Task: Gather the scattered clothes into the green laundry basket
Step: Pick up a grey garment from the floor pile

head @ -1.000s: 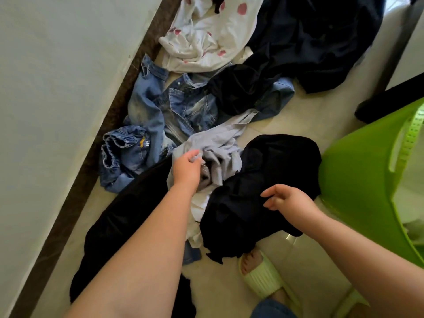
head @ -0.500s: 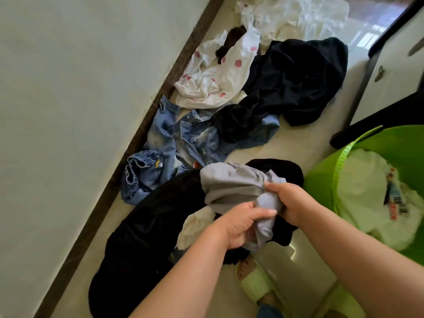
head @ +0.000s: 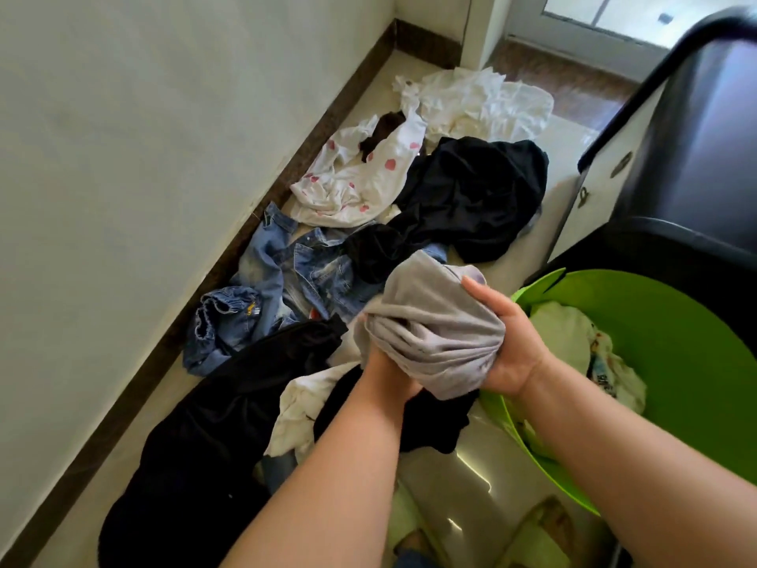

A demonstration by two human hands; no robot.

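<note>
Both forearms reach forward; my left hand (head: pixel 385 373) and right hand (head: pixel 506 342) curl fingers around a bunched soft grey garment (head: pixel 434 325), held beside the smooth green laundry basket (head: pixel 688 362) rim.

left hand (head: pixel 387 373) mostly buried under the bunched grey garment (head: pixel 434 321); its fingers unseen. green laundry basket (head: pixel 696 362) cut by right edge, far rim out of view. print on the white cloth in the basket (head: pixel 606 362) too blurred to read. long black garment (head: pixel 213 436) runs under the left forearm. foot at bottom edge blurred.
</note>
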